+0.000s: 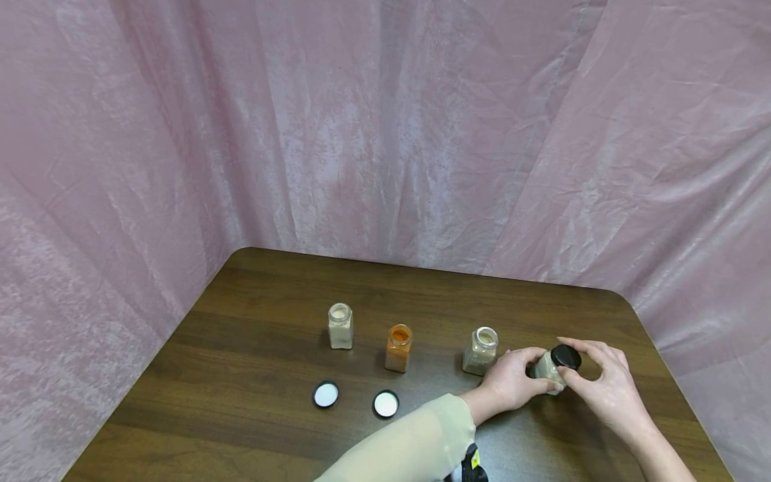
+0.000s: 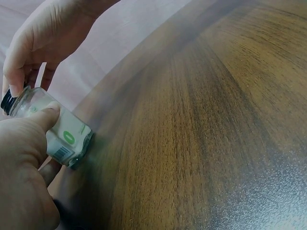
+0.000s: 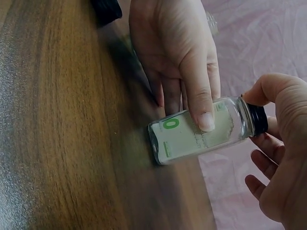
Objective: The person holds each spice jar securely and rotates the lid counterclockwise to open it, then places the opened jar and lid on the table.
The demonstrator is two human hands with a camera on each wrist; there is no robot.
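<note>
My left hand [image 1: 510, 381] grips the body of a square glass spice jar [image 1: 546, 371] at the right of the table. Pale powder fills much of it, and a green-printed label [image 3: 180, 134] shows in the right wrist view. On the jar's black lid [image 1: 566, 359], the thumb and fingers of my right hand [image 1: 607, 383] pinch the rim. The lid sits on the jar's neck. The jar leans, its base at or close to the tabletop. Just left of my left hand stands an uncapped jar of pale powder [image 1: 480, 351].
Farther left stand an uncapped jar of orange powder [image 1: 398, 348] and another of pale powder [image 1: 340, 327]. Before them, two black-rimmed lids [image 1: 326, 394] lie with white insides up. A pink curtain [image 1: 385, 134] hangs behind the brown wooden table [image 1: 253, 361].
</note>
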